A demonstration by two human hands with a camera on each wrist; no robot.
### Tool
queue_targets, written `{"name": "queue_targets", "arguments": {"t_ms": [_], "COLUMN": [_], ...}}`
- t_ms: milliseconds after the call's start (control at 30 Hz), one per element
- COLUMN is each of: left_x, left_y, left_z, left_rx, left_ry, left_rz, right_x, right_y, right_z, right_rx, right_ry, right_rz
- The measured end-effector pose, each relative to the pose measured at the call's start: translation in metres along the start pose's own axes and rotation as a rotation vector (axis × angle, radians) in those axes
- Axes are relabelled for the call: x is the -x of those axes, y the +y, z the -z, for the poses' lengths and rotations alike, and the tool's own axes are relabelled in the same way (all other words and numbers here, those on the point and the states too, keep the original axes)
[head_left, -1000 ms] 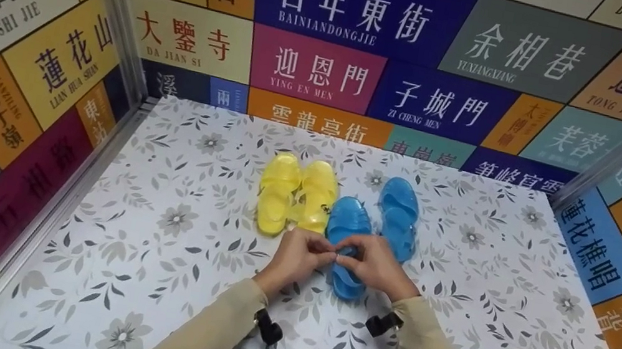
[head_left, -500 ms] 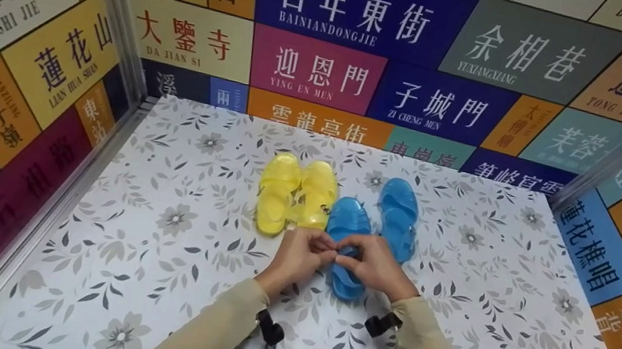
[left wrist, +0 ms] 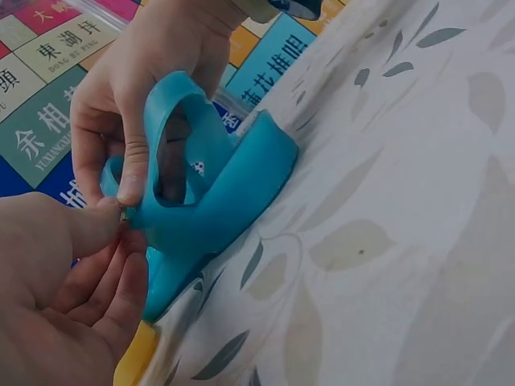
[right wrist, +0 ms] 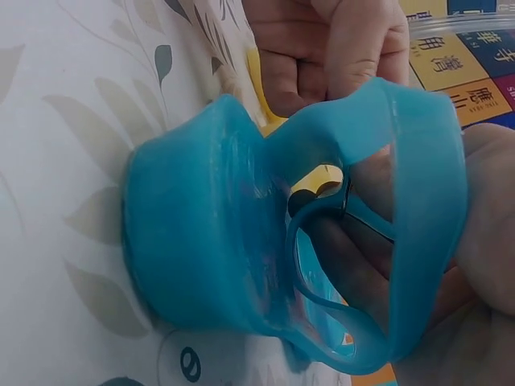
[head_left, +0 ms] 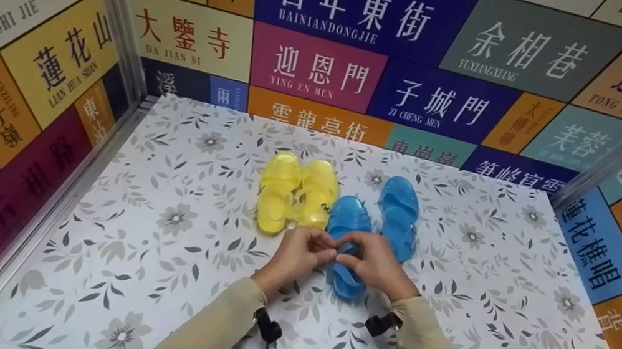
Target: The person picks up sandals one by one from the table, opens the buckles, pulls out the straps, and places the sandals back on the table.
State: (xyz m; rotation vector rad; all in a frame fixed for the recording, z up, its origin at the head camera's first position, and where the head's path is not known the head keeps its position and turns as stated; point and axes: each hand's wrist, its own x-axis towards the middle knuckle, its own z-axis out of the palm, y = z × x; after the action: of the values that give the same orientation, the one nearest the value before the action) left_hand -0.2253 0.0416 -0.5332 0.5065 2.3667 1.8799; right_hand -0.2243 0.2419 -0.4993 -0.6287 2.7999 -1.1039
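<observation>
Position unchanged from the previous frame: left hand (head_left: 297,257) and right hand (head_left: 377,263) pinch the blue sandal (head_left: 351,214) at its strap (right wrist: 428,193). The sandal rests on the floral surface (head_left: 167,277), beside yellow sandals (head_left: 276,203), before sign-printed walls (head_left: 357,46).

Head view: bright, even illumination, with small glossy highlights on the yellow sandals (head_left: 320,181) beside the blue sandal (head_left: 349,216). Wrist views: dimmer, greyish; the desk (left wrist: 451,314) around the same sandal appears slightly soft.
</observation>
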Motion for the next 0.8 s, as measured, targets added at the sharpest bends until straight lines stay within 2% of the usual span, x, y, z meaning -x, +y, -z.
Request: {"name": "queue_targets", "arguments": {"t_ms": [100,267,433,600,800], "left_x": [0.0014,0.0005,-0.0028,-0.0041,-0.0031], "left_y": [-0.0015,0.0024,0.0056,0.0059,0.0033], "left_z": [-0.0014,-0.0045,-0.007,-0.0073,-0.0063], "left_rx": [-0.015,-0.005,-0.025,-0.057,-0.055], "left_ry": [0.002,0.009,0.02,0.023,0.03], "left_rz": [-0.014,-0.024,-0.042,-0.052,-0.025], "right_x": [0.0015,0.0034,0.0027,0.0021,0.0006], "right_y": [0.0015,0.0054,0.0076,0.0061,0.0061], "right_z": [0.0006,0.0026,0.0047,0.0054,0.0044], "right_rx": [-0.029,-0.057,-0.043,-0.019,-0.021], "right_ry": [0.01,0.007,0.007,0.005,0.016], "right_rz": [-0.013,0.016,0.051,0.045,0.046]}}
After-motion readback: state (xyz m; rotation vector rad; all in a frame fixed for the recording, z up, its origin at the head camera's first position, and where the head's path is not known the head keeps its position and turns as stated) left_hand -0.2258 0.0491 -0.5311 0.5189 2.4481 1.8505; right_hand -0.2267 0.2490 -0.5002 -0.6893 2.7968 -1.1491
